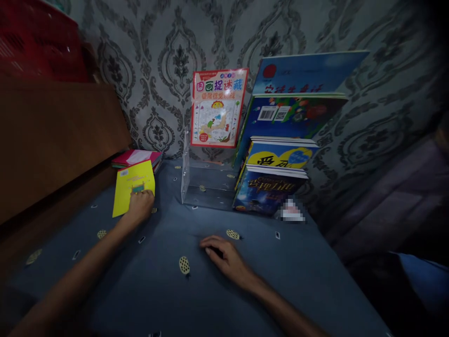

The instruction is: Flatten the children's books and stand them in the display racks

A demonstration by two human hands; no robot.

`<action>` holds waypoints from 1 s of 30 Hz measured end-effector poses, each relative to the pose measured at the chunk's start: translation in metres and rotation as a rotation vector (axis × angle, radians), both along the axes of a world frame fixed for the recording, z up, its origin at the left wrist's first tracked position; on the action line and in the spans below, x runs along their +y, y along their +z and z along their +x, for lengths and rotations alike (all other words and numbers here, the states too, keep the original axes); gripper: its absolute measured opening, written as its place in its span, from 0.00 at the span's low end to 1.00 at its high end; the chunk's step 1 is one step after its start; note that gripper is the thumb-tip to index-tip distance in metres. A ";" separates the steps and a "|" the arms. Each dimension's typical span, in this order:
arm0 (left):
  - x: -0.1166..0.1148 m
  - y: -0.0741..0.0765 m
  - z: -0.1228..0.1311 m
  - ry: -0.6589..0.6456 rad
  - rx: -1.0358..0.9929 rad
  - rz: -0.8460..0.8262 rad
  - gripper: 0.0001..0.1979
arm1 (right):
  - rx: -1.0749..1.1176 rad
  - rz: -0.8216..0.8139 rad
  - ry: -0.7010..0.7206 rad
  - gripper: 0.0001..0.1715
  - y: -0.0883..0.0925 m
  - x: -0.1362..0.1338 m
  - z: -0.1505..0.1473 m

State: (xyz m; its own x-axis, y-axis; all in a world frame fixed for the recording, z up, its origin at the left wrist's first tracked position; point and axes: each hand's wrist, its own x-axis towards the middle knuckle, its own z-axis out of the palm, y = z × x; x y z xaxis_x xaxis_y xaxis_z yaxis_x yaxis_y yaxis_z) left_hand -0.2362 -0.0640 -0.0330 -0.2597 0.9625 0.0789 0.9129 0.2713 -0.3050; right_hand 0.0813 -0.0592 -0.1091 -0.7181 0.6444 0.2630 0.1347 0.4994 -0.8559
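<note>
At the left, my left hand (pixel 141 206) is closed at the lower right part of a thin yellow book (pixel 122 189), whose cover faces up toward me. Just behind that book lies a small pile of books (pixel 140 157) with a pink one on top. My right hand (pixel 224 257) rests on the dark blue cloth, fingers loosely bent, a gap between thumb and forefinger, nothing in it. In front of it stands a clear acrylic book rack (pixel 210 187). A red-bordered picture book (pixel 218 110) leans upright at the back left of the rack.
Several books stand in tiers on the rack's right side, a dark blue one (pixel 263 189) in front and a tall blue one (pixel 305 70) behind. A brown wooden panel (pixel 59 135) and a red basket (pixel 38 47) are at the left. The patterned wall (pixel 157 79) closes the back.
</note>
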 end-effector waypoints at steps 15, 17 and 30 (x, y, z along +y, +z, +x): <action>0.020 0.001 -0.063 0.148 -0.279 -0.073 0.27 | 0.000 0.059 0.003 0.13 0.001 -0.001 -0.001; 0.025 -0.005 -0.076 0.200 -0.272 -0.062 0.29 | -0.001 0.075 0.002 0.13 0.002 -0.002 -0.001; -0.008 -0.017 -0.069 0.174 -0.242 -0.118 0.33 | -0.059 0.111 -0.072 0.13 0.002 -0.006 0.000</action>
